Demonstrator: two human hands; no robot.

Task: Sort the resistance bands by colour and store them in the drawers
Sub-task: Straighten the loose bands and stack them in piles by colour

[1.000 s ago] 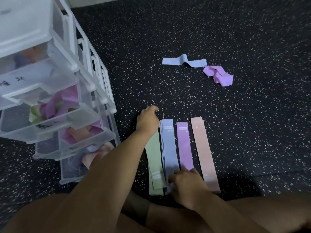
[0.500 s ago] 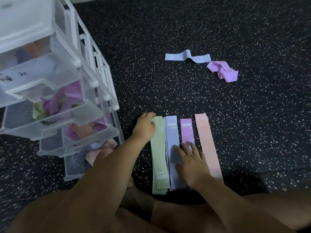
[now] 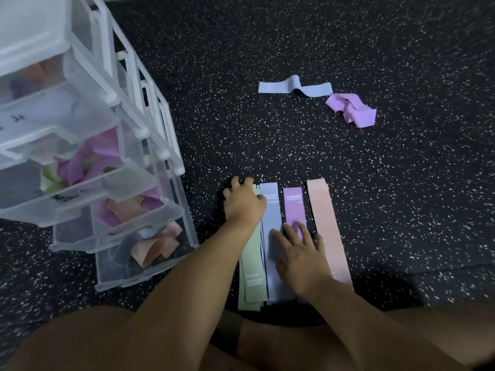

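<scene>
Flat bands lie side by side on the floor in front of me: a green stack (image 3: 251, 269), a blue stack (image 3: 270, 218), a purple band (image 3: 292, 207) and a pink band (image 3: 328, 226). My left hand (image 3: 244, 204) has its fingers curled over the far end of the green stack. My right hand (image 3: 301, 254) rests flat with spread fingers across the blue and purple bands. Farther off lie a loose blue band (image 3: 294, 88) and a crumpled purple band (image 3: 351, 109).
A clear plastic drawer tower (image 3: 139, 135) stands at the left with several drawers pulled out, holding mixed purple, green, pink and blue bands. The floor is black speckled rubber (image 3: 267, 143). My bare legs fill the bottom of the view.
My right hand slid up from the near ends of the bands onto their middle. My left hand stayed at the far end of the green stack, its fingers curling over it.
</scene>
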